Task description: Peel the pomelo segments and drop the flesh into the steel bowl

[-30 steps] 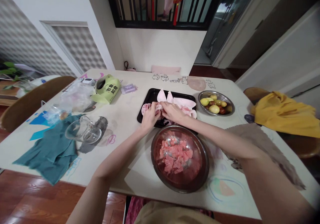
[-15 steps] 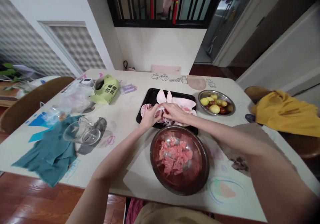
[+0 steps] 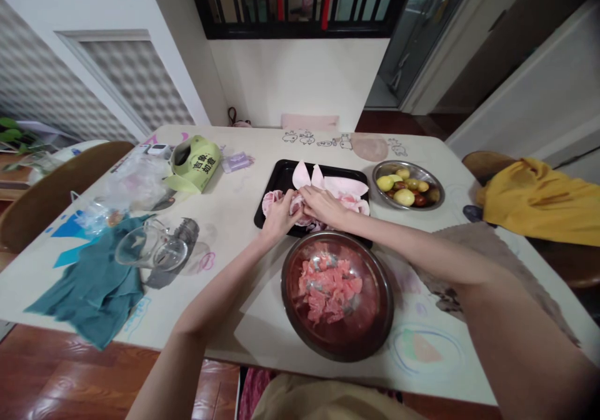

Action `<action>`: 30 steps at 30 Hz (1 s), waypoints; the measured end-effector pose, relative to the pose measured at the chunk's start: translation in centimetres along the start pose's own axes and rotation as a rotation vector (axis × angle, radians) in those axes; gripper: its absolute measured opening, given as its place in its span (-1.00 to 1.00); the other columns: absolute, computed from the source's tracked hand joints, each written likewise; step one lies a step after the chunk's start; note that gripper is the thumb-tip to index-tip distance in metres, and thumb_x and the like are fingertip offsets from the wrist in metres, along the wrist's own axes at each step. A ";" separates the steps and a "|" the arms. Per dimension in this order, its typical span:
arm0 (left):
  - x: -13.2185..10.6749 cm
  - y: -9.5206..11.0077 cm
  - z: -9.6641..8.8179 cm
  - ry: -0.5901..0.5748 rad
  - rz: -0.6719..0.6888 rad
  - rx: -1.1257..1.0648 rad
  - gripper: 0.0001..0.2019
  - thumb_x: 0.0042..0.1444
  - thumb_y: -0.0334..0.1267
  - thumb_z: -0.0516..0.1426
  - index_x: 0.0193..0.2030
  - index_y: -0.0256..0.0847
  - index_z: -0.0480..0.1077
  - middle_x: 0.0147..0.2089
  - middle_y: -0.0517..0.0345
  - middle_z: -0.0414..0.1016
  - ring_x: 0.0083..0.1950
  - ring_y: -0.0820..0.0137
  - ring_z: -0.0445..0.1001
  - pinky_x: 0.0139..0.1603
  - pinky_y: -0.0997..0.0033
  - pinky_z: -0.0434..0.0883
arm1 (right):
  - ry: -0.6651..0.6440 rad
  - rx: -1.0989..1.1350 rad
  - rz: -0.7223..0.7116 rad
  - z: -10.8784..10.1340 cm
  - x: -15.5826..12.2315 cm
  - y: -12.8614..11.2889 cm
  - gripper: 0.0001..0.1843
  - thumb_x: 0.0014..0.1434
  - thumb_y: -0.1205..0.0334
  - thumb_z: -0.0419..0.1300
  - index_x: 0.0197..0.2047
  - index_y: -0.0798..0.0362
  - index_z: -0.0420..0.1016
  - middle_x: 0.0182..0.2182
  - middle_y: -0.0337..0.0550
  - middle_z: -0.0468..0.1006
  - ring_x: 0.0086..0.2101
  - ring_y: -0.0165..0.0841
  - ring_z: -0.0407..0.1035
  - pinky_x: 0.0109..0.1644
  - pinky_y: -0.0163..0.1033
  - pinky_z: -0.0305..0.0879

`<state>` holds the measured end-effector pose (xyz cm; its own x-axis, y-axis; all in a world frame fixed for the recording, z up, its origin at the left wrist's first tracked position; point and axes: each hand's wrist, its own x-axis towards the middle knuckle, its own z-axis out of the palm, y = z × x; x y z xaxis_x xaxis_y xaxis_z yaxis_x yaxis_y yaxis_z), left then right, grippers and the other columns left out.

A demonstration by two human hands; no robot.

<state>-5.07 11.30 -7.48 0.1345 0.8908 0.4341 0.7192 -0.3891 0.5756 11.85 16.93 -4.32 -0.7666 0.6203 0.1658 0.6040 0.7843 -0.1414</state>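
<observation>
Over the black tray both my hands meet at a piece of pink pomelo. My left hand pinches it from the left, with the fingers bent. My right hand curls over it from the right and hides much of it. Thick pale peel pieces and pinkish membrane scraps lie on the tray around my hands. Just in front of the tray, a steel bowl holds torn pink pomelo flesh.
A smaller steel bowl of yellow and brown fruit stands right of the tray. On the left are a glass pitcher, a teal cloth, a green paper carrier and clear plastic bags. A yellow cloth hangs over the right chair.
The view has shifted slightly. My hands stay together over the tray, with small finger movements at the pomelo piece. The bowls have not moved.
</observation>
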 end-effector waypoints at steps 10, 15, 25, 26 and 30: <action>0.2 0.6 -0.3 0.161 0.011 -0.067 -0.64 0.35 -0.16 0.12 0.20 -0.22 0.23 0.07 -0.13 0.55 0.06 0.19 0.56 0.05 0.22 0.46 | 0.104 0.045 -0.155 -2.4 0.3 0.5 -0.66 0.32 0.35 0.15 0.15 0.14 0.32 0.02 0.10 0.52 0.00 -0.14 0.45 -0.01 -0.07 0.44; 0.4 1.1 -1.5 0.279 0.136 0.008 -0.65 0.32 -0.28 0.11 0.22 -0.18 0.27 0.12 -0.08 0.53 0.11 0.25 0.56 0.08 0.26 0.49 | 0.325 -0.149 -0.153 -3.0 0.1 -1.1 -0.57 0.29 0.39 0.13 0.22 0.19 0.34 0.13 0.19 0.51 0.09 -0.07 0.43 0.04 -0.02 0.48; -0.2 3.3 -4.0 0.447 0.604 0.140 -0.62 0.39 -0.24 0.07 0.30 -0.14 0.20 0.16 -0.15 0.53 0.16 0.23 0.56 0.03 0.25 0.57 | 0.710 -0.469 -0.438 -6.5 -3.4 -3.1 -0.57 0.45 0.10 0.05 0.12 0.29 0.49 -0.05 0.15 0.64 -0.04 -0.17 0.54 0.02 -0.15 0.53; -0.4 3.7 -4.5 0.458 0.654 0.142 -0.60 0.39 -0.21 0.08 0.32 -0.14 0.19 0.16 -0.17 0.52 0.17 0.22 0.56 0.02 0.25 0.58 | 0.747 -0.486 -0.482 -7.1 -3.9 -3.4 -0.57 0.45 0.10 0.06 0.10 0.32 0.50 -0.07 0.17 0.65 -0.03 -0.15 0.55 0.04 -0.14 0.53; -0.9 4.8 -5.8 0.432 0.879 0.074 -0.64 0.41 -0.16 0.07 0.27 -0.22 0.25 0.16 -0.26 0.51 0.29 0.14 0.50 0.07 0.18 0.62 | 0.786 -0.501 -0.600 -9.0 -6.2 -4.4 -0.54 0.46 0.09 0.04 0.07 0.34 0.52 -0.07 0.18 0.66 -0.02 -0.15 0.58 -0.01 -0.16 0.60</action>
<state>-5.70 7.27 -1.09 0.3921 0.1228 0.9117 0.5249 -0.8438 -0.1121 15.89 9.77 4.03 -0.7198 -0.1682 0.6735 0.3368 0.7638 0.5506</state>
